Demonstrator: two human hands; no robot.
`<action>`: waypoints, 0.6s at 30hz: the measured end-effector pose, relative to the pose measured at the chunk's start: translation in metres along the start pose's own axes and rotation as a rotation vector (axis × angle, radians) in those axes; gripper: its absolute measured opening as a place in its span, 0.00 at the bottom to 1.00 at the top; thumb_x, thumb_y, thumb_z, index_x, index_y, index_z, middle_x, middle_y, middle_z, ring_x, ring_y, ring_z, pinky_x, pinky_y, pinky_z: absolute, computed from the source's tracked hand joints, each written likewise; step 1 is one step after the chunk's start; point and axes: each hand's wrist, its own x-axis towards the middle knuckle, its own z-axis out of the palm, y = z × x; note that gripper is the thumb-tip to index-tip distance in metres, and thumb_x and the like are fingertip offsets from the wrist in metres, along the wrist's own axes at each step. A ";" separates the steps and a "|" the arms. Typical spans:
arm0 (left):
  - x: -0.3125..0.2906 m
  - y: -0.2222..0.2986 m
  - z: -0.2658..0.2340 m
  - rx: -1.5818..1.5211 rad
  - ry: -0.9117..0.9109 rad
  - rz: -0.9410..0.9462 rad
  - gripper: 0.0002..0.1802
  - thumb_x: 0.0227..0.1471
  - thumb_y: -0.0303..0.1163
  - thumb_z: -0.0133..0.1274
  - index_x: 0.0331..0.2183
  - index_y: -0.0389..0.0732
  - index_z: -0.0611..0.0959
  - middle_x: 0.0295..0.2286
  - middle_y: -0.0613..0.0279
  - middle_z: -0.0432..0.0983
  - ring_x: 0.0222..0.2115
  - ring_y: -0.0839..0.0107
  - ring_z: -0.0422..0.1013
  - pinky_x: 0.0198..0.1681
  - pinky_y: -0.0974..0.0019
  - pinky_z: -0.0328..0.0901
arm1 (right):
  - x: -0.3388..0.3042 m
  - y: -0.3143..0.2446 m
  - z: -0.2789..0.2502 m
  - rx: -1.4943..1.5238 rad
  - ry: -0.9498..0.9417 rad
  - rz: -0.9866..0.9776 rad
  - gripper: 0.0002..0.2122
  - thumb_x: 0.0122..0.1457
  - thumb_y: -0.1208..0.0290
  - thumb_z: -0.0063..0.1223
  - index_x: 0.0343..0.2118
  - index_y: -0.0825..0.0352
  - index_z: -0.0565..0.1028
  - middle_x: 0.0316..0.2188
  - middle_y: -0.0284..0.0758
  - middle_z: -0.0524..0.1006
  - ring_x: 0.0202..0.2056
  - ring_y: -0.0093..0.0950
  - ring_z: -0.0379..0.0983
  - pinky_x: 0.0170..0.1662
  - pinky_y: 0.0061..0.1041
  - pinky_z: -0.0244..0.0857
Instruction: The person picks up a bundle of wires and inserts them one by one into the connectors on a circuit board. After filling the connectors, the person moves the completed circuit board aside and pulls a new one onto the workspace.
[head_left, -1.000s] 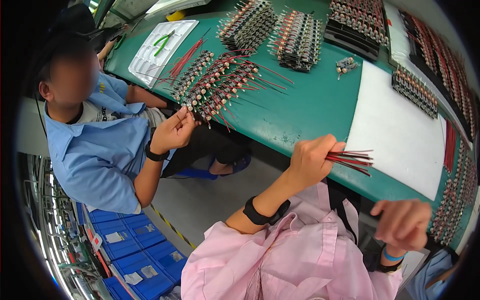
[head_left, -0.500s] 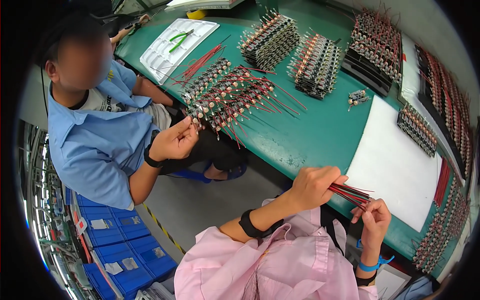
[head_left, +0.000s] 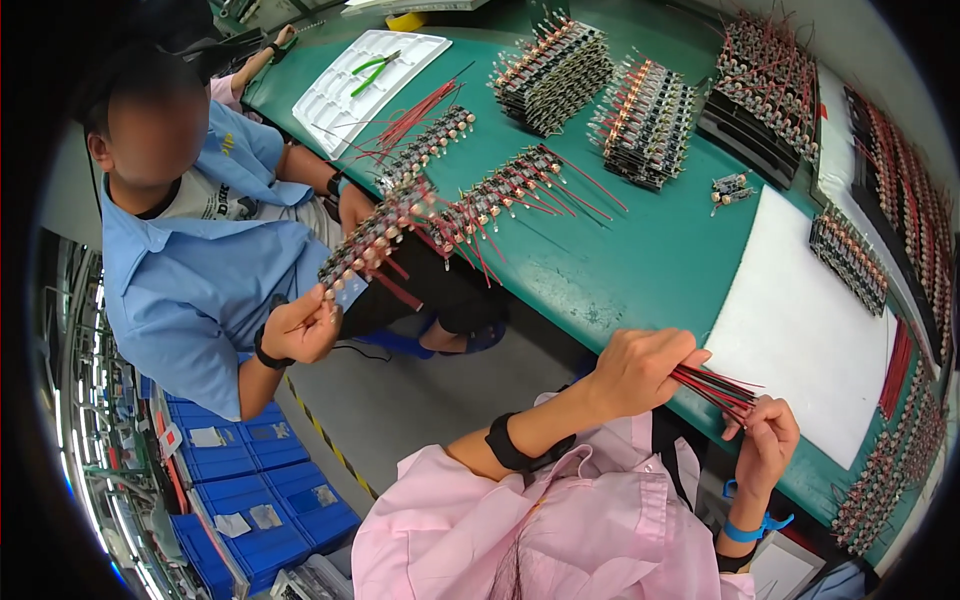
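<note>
A bundle of thin red and black wires (head_left: 716,388) stretches between my two hands, near the front edge of the green table. My left hand (head_left: 642,372) is closed around one end of it, knuckles up. At the other end, the fingers of my right hand (head_left: 768,440) pinch the wire tips. The loose ends fan out slightly towards that hand. A white foam sheet (head_left: 790,330) lies on the table just beyond my hands.
Across to the left, a co-worker in a blue shirt (head_left: 190,270) holds a strip of small circuit boards (head_left: 375,240). Stacked boards (head_left: 553,75) stand at the back, near a white tray (head_left: 330,115) with green pliers (head_left: 375,72). Blue bins (head_left: 260,500) sit lower left.
The co-worker has lifted a strip of boards off the table and drawn it towards their body. My hands keep the wire bundle in nearly the same pose; the whole view has shifted slightly.
</note>
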 end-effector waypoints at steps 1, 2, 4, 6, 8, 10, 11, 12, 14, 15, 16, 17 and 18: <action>0.001 0.000 0.000 0.005 0.001 0.004 0.14 0.38 0.26 0.50 0.12 0.38 0.63 0.09 0.59 0.58 0.09 0.62 0.57 0.11 0.66 0.52 | 0.000 0.001 -0.003 -0.016 -0.039 -0.011 0.09 0.48 0.69 0.41 0.18 0.69 0.61 0.17 0.38 0.66 0.18 0.24 0.61 0.23 0.19 0.58; 0.001 0.000 -0.001 0.011 0.003 0.009 0.14 0.38 0.26 0.50 0.12 0.38 0.63 0.09 0.59 0.58 0.09 0.62 0.58 0.11 0.66 0.52 | -0.001 0.002 -0.004 -0.031 -0.078 -0.022 0.09 0.48 0.69 0.40 0.18 0.69 0.60 0.17 0.39 0.65 0.18 0.24 0.61 0.23 0.19 0.58; 0.000 -0.001 0.000 0.014 0.010 0.003 0.14 0.38 0.26 0.50 0.12 0.38 0.63 0.09 0.59 0.58 0.09 0.62 0.58 0.11 0.66 0.52 | -0.001 0.003 -0.003 -0.011 -0.072 -0.009 0.10 0.48 0.68 0.40 0.18 0.69 0.60 0.17 0.38 0.65 0.18 0.24 0.61 0.23 0.19 0.58; 0.000 -0.002 0.000 0.012 0.021 -0.001 0.13 0.38 0.26 0.50 0.12 0.38 0.63 0.09 0.60 0.59 0.09 0.62 0.59 0.11 0.66 0.52 | -0.001 0.001 -0.001 0.023 -0.050 0.014 0.12 0.49 0.66 0.39 0.17 0.69 0.59 0.17 0.38 0.64 0.18 0.24 0.61 0.23 0.19 0.59; -0.001 -0.003 0.001 0.019 0.027 -0.007 0.13 0.38 0.27 0.50 0.12 0.38 0.64 0.09 0.60 0.59 0.09 0.62 0.59 0.11 0.65 0.53 | -0.001 -0.001 0.000 0.041 -0.051 0.027 0.12 0.49 0.65 0.39 0.17 0.68 0.58 0.17 0.38 0.64 0.17 0.24 0.61 0.24 0.20 0.59; 0.000 -0.002 0.000 0.020 0.034 -0.002 0.13 0.38 0.27 0.50 0.13 0.38 0.64 0.10 0.60 0.60 0.09 0.62 0.60 0.11 0.65 0.53 | 0.000 -0.004 0.002 0.070 -0.037 0.041 0.14 0.49 0.63 0.38 0.16 0.68 0.57 0.17 0.38 0.63 0.16 0.24 0.60 0.25 0.21 0.60; 0.000 -0.001 0.001 0.039 0.044 -0.003 0.13 0.38 0.27 0.50 0.13 0.38 0.64 0.10 0.60 0.60 0.09 0.62 0.60 0.11 0.65 0.53 | -0.001 -0.005 0.003 0.080 -0.056 0.039 0.14 0.49 0.63 0.38 0.16 0.68 0.57 0.17 0.38 0.63 0.16 0.24 0.60 0.25 0.21 0.60; 0.000 0.000 0.002 0.044 0.041 0.001 0.13 0.38 0.28 0.50 0.13 0.38 0.64 0.10 0.60 0.60 0.10 0.62 0.60 0.11 0.65 0.53 | -0.002 -0.005 0.002 0.060 -0.048 0.032 0.13 0.50 0.64 0.37 0.16 0.67 0.57 0.16 0.37 0.63 0.16 0.23 0.60 0.27 0.22 0.60; -0.001 0.000 0.004 0.045 0.030 0.015 0.12 0.38 0.28 0.50 0.13 0.38 0.65 0.10 0.60 0.61 0.10 0.62 0.60 0.11 0.65 0.54 | -0.003 -0.003 0.000 0.018 -0.020 0.012 0.12 0.51 0.64 0.35 0.17 0.65 0.57 0.13 0.35 0.62 0.14 0.23 0.59 0.31 0.24 0.59; -0.002 0.000 0.003 0.057 0.037 0.020 0.12 0.38 0.28 0.50 0.13 0.38 0.65 0.10 0.60 0.61 0.10 0.62 0.60 0.11 0.65 0.54 | -0.003 -0.002 0.001 0.024 -0.031 0.006 0.12 0.51 0.64 0.35 0.17 0.65 0.57 0.13 0.35 0.62 0.14 0.23 0.59 0.31 0.24 0.59; -0.003 0.001 0.001 0.068 0.029 0.017 0.12 0.39 0.28 0.50 0.13 0.38 0.65 0.10 0.60 0.61 0.10 0.62 0.60 0.11 0.65 0.54 | -0.003 -0.001 0.002 -0.006 -0.039 0.012 0.12 0.52 0.64 0.35 0.16 0.65 0.57 0.13 0.35 0.62 0.14 0.23 0.59 0.31 0.24 0.59; -0.003 0.001 0.001 0.077 0.022 0.016 0.12 0.39 0.29 0.50 0.13 0.38 0.65 0.10 0.60 0.61 0.10 0.63 0.61 0.12 0.65 0.54 | -0.003 0.000 0.002 -0.038 -0.045 0.017 0.12 0.52 0.64 0.35 0.16 0.65 0.57 0.13 0.34 0.62 0.14 0.22 0.59 0.31 0.24 0.59; -0.002 0.002 0.002 0.077 0.012 0.015 0.12 0.39 0.29 0.50 0.13 0.38 0.65 0.10 0.60 0.61 0.10 0.63 0.61 0.12 0.65 0.54 | -0.003 -0.001 0.001 -0.075 -0.043 0.023 0.12 0.52 0.65 0.35 0.16 0.65 0.57 0.12 0.34 0.62 0.14 0.22 0.59 0.31 0.24 0.59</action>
